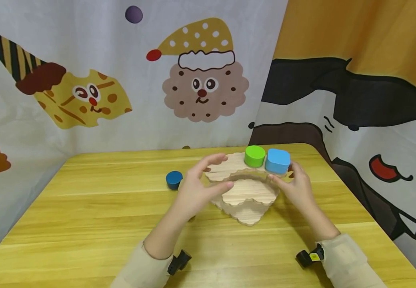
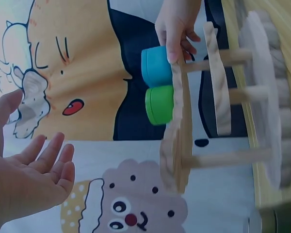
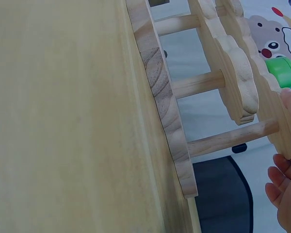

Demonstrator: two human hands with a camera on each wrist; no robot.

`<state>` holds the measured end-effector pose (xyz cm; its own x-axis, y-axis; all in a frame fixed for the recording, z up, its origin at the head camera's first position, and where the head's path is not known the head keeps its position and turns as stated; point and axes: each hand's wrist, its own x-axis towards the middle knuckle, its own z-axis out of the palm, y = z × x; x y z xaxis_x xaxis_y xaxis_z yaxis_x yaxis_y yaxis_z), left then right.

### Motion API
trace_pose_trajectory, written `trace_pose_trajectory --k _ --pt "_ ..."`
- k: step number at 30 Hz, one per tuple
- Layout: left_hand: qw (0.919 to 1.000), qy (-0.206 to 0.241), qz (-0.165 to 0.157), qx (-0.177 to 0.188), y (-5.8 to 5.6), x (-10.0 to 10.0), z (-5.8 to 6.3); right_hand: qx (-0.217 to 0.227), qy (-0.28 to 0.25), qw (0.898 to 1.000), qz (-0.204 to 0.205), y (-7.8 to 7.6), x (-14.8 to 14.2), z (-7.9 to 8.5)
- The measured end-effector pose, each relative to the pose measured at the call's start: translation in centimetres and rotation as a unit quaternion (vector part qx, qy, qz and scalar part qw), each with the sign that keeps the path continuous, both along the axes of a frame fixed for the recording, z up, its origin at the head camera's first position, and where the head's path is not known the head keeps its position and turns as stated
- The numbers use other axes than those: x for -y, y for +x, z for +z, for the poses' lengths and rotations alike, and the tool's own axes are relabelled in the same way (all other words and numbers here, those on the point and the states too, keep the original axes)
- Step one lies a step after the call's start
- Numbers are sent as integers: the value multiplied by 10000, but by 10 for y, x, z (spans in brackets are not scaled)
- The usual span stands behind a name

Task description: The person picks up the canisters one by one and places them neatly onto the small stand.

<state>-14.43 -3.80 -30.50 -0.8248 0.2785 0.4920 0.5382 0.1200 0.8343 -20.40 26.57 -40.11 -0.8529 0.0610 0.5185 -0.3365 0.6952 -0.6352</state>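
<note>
A light wooden tiered stand [image 1: 247, 193] with scalloped edges stands on the table, its shelves joined by round pegs. On its top shelf [image 2: 172, 162] sit a green cylinder block [image 1: 254, 156] and a light blue rounded block [image 1: 278, 161]. My right hand [image 1: 299, 186] pinches the edge of that shelf next to the blue block, thumb above and fingers underneath. My left hand [image 1: 198, 188] is at the stand's left side, thumb and fingers spread. In the left wrist view its palm [image 2: 31, 179] holds nothing.
A dark blue round block [image 1: 174, 180] lies on the wooden table [image 1: 85, 224], beyond my left hand. Part of a small object [image 1: 192, 219] shows beside my left forearm, mostly hidden. A printed curtain [image 1: 139, 128] hangs behind the table.
</note>
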Motion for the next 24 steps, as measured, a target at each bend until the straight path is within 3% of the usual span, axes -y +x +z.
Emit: trace_pose_trajectory --k 12,24 --pt "9997 -207 89 36 13 45 -9 -29 10 10000 4 0 0 0" --pt "9953 -788 89 562 30 82 -27 -44 -10 10000 43 2 2 2"
